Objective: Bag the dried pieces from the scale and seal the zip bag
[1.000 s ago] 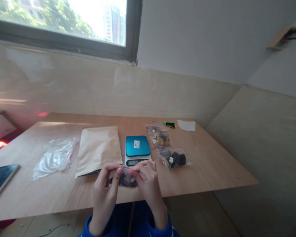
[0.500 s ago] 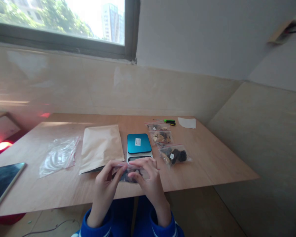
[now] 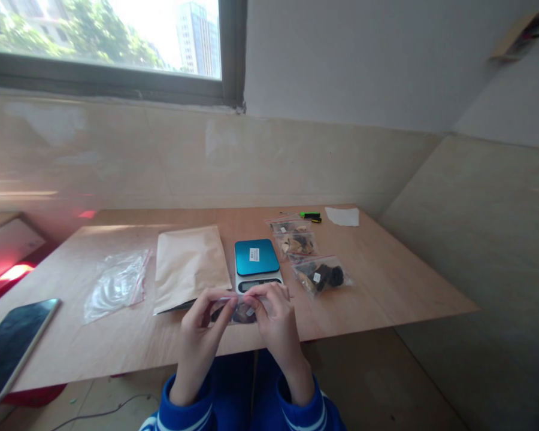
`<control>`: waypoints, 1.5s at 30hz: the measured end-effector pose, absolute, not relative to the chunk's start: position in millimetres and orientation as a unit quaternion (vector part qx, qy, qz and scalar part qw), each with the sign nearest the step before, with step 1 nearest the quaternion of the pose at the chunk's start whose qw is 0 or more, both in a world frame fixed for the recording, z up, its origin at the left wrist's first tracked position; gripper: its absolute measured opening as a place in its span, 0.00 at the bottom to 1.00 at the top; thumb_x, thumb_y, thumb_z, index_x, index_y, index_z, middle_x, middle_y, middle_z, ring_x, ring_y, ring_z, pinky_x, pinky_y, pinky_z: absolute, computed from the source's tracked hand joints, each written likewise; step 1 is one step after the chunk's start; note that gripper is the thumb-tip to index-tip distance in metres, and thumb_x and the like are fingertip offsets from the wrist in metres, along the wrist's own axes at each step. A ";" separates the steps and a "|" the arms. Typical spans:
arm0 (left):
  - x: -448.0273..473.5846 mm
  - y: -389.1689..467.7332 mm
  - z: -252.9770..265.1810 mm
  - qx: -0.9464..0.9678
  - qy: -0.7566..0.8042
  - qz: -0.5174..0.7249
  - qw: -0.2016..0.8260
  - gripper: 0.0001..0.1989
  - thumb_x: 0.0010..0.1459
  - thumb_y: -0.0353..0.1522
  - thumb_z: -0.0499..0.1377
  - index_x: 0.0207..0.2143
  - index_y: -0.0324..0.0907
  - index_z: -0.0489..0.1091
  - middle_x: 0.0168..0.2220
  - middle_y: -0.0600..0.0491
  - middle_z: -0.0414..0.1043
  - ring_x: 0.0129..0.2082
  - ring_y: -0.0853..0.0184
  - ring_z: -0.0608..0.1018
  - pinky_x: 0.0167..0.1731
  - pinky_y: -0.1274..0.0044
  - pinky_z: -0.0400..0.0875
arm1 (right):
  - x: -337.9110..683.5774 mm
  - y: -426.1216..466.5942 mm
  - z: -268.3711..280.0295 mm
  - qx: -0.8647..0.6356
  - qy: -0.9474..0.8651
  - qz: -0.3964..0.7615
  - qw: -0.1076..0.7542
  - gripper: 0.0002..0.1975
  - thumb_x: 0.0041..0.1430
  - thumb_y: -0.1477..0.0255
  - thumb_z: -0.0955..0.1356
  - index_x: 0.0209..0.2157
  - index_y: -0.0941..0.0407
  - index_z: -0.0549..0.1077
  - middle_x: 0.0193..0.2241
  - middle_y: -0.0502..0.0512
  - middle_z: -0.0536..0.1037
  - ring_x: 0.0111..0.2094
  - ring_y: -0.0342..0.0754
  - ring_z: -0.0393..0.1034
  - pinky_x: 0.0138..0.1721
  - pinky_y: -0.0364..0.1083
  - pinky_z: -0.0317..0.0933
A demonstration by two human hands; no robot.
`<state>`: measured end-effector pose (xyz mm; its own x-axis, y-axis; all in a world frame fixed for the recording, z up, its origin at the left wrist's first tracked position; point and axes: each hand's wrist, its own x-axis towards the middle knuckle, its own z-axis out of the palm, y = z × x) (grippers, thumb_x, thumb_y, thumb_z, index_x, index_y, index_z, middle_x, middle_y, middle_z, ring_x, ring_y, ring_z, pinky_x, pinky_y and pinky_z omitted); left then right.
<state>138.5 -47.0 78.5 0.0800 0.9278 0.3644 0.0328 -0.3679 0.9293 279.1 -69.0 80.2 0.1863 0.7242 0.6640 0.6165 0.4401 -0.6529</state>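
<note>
My left hand (image 3: 203, 320) and my right hand (image 3: 275, 312) together pinch the top strip of a small clear zip bag (image 3: 241, 311) with dark pieces inside, held just above the near edge of the wooden table (image 3: 386, 281). Right behind the bag stands a small scale with a teal top (image 3: 256, 258). To its right lie three filled zip bags: one with dark pieces (image 3: 321, 275), one with pale pieces (image 3: 295, 243) and a smaller one behind it (image 3: 287, 227).
A brown paper envelope (image 3: 189, 267) lies left of the scale, and a pile of empty zip bags (image 3: 115, 284) further left. A phone (image 3: 13, 346) rests at the table's left front. A green marker (image 3: 311, 215) and a white paper slip (image 3: 342, 216) lie at the back.
Both hands have stayed on the bag's top edge, with fingers shifting along it. The view has drifted a little, so the table's things sit slightly higher and to the right.
</note>
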 end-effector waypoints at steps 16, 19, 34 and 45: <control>141.3 -51.3 72.8 0.631 0.389 0.601 0.300 0.02 0.57 0.30 0.62 0.34 0.42 0.71 0.29 0.56 0.74 0.29 0.72 0.77 0.30 0.83 0.73 | 279.2 -65.3 75.3 -0.505 -0.650 0.053 0.565 0.11 0.64 0.62 0.65 0.32 0.53 0.74 0.27 0.51 0.80 0.33 0.48 0.73 0.39 0.47 0.64; 139.0 -51.3 75.1 0.653 0.373 0.600 0.272 0.02 0.57 0.28 0.61 0.33 0.43 0.71 0.28 0.57 0.73 0.29 0.73 0.76 0.29 0.84 0.72 | 287.6 -61.8 72.3 -0.495 -0.675 0.047 0.546 0.14 0.63 0.59 0.65 0.29 0.53 0.74 0.27 0.51 0.80 0.32 0.48 0.75 0.40 0.49 0.63; 129.1 -49.8 73.9 0.631 0.396 0.611 0.268 0.01 0.56 0.29 0.62 0.32 0.43 0.72 0.28 0.58 0.72 0.28 0.73 0.75 0.30 0.84 0.70 | 294.8 -62.2 69.1 -0.488 -0.694 0.044 0.528 0.13 0.66 0.70 0.65 0.26 0.53 0.74 0.27 0.48 0.81 0.33 0.46 0.76 0.42 0.49 0.58; 124.1 -43.5 75.6 0.580 0.426 0.626 0.299 0.04 0.55 0.33 0.63 0.31 0.43 0.72 0.26 0.59 0.72 0.27 0.74 0.74 0.29 0.85 0.70 | 302.8 -61.4 63.4 -0.507 -0.701 0.057 0.499 0.09 0.64 0.66 0.67 0.33 0.51 0.79 0.31 0.52 0.82 0.36 0.48 0.75 0.40 0.49 0.62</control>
